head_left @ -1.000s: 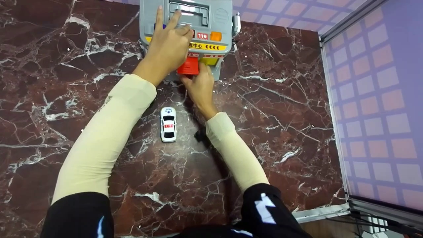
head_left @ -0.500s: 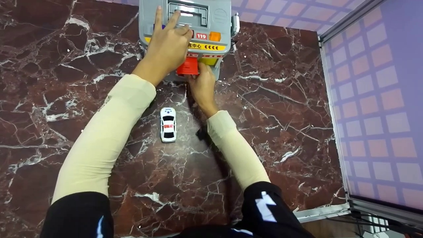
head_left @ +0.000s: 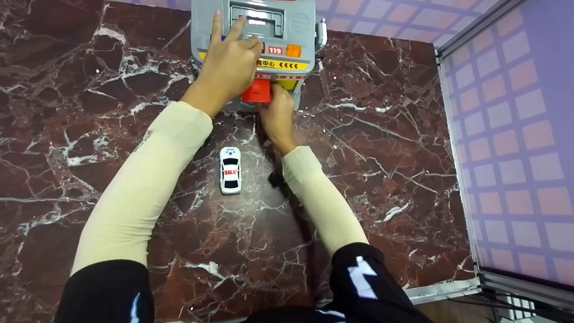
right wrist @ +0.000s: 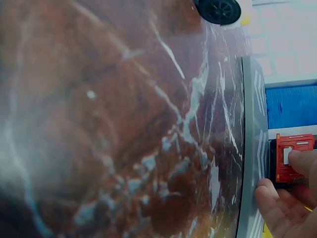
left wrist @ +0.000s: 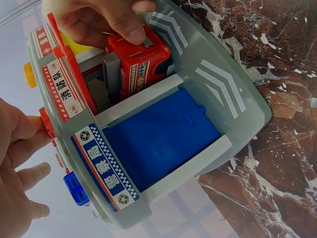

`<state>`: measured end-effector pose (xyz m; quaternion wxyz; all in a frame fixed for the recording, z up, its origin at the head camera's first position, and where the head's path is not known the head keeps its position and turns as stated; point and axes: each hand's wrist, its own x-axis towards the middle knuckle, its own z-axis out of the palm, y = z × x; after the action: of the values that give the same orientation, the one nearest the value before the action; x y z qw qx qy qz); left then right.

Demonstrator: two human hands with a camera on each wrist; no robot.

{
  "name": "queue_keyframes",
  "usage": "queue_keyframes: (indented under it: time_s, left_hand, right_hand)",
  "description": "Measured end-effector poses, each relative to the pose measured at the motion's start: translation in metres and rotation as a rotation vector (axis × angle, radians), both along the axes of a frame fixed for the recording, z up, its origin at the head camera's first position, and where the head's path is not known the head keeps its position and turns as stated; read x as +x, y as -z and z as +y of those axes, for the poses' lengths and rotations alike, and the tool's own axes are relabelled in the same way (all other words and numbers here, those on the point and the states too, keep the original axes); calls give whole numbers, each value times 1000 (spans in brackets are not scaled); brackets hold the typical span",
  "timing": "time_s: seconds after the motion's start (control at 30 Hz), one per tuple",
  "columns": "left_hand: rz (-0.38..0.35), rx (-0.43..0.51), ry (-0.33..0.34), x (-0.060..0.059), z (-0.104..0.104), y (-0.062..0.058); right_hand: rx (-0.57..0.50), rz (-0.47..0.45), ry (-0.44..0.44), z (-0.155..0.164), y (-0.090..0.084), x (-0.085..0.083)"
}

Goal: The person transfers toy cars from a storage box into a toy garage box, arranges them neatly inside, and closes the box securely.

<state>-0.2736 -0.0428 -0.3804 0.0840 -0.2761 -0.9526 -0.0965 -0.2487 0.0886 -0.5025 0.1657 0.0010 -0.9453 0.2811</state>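
A grey toy garage (head_left: 300, 27) stands at the far side of the table. My left hand (head_left: 228, 65) lies over its roof, some fingers stretched out. In the left wrist view, its thumb and a finger pinch a red button (left wrist: 46, 123) on the roof edge. A red door (head_left: 256, 91) sticks out, raised, from the front. Below it my right hand (head_left: 279, 114) grips a red toy fire truck (left wrist: 141, 62), thumb on top. The truck sits in the bay opening on the garage's ramp; the head view hides it. A blue door (left wrist: 161, 139) beside it is down.
A white toy police car (head_left: 230, 170) stands on the dark red marble table (head_left: 381, 179) between my forearms. Its wheel (right wrist: 219, 10) shows in the right wrist view. A patterned panel (head_left: 506, 148) borders the table on the right.
My right hand has shifted slightly and its thumb has moved in under the raised red door. The left hand stays where it was on the roof.
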Motion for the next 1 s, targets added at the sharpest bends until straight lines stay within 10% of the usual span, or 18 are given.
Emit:
queue_keyframes:
  time_s: [1.0]
  left_hand:
    - [-36,-38,-5,-1,2,-3]
  right_hand:
    - [82,-134,41,5,-6,-12]
